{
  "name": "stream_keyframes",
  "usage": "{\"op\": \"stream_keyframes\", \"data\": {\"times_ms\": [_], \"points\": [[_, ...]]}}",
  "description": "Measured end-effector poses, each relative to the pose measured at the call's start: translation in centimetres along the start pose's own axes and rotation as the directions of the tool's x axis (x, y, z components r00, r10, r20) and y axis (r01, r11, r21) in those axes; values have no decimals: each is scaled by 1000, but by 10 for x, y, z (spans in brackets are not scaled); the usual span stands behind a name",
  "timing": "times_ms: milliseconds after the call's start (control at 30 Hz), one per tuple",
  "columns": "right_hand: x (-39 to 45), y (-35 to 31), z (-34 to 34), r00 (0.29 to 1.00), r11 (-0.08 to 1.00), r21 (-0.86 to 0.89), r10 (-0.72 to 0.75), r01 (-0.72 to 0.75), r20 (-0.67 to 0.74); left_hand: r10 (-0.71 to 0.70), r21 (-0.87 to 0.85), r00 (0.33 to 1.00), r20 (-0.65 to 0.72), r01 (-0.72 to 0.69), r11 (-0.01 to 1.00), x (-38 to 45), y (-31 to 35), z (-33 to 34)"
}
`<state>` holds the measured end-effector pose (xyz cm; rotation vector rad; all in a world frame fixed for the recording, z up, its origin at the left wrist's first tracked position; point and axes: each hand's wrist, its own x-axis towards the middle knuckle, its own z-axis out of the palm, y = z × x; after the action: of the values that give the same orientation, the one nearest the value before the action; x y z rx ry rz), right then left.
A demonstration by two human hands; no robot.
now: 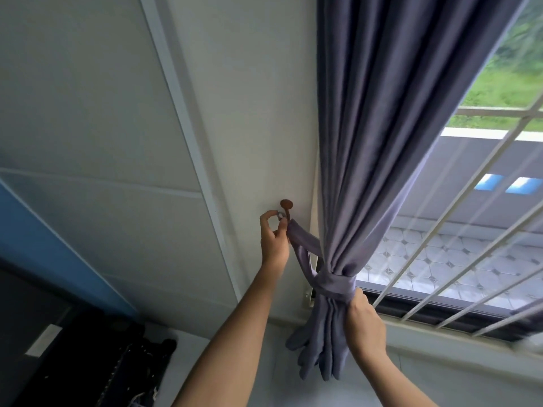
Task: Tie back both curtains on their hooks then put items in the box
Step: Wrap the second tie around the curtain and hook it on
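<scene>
A purple-grey curtain point(390, 127) hangs at the left side of the window, gathered low by a matching tieback band point(335, 282). The band's loose end runs up-left to a small brown hook point(286, 205) on the white wall. My left hand point(274, 239) pinches a small ring at the band's end, right at the hook. Below the band, my right hand point(363, 321) grips the bunched curtain, its fingers hidden behind the cloth. No box is in view.
A white metal window grille point(458, 230) crosses the pane to the right. The sill point(440, 333) runs under it. A dark piece of furniture point(88, 362) with black items sits at the lower left, beside a blue panel point(35, 236).
</scene>
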<state>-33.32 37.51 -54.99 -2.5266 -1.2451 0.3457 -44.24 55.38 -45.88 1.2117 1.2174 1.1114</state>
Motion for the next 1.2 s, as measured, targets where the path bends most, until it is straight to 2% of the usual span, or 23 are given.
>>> {"op": "stream_keyframes", "data": {"times_ms": [67,233,367,433,600,667,800,867,967,1100,1200], "points": [[2,0,1,1000,1000,3,3,-3,0,28,6,999,-19,-27,1000,-3,1,1],[4,0,2,1000,1000,18,-3,3,-2,164,142,981,-107,-148,979,-9,-8,7],[3,1,0,1000,1000,15,-6,6,-2,217,234,972,-90,-191,953,-6,-14,8],[2,2,-1,1000,1000,27,2,-2,1,221,270,974,-57,-198,942,-4,-15,7],[2,2,-2,1000,999,35,-5,5,10,84,278,996,-22,-75,958,1,-16,7],[3,2,-3,1000,997,81,-15,14,14,129,343,991,-30,-111,933,-5,-14,8],[6,5,-9,998,981,191,-26,16,51,219,324,975,-24,-200,925,-28,-26,1],[4,10,-11,997,982,188,-3,-12,79,211,380,977,4,-197,904,-41,-40,-5],[-2,18,-11,993,983,165,72,-86,92,65,519,992,104,-110,848,-65,-60,-14],[-2,20,-11,982,983,106,138,-152,132,-57,630,903,426,-251,735,-89,-79,-19],[2,17,-12,993,990,106,90,-98,76,-66,660,875,479,-309,685,-89,-78,-10]]}}
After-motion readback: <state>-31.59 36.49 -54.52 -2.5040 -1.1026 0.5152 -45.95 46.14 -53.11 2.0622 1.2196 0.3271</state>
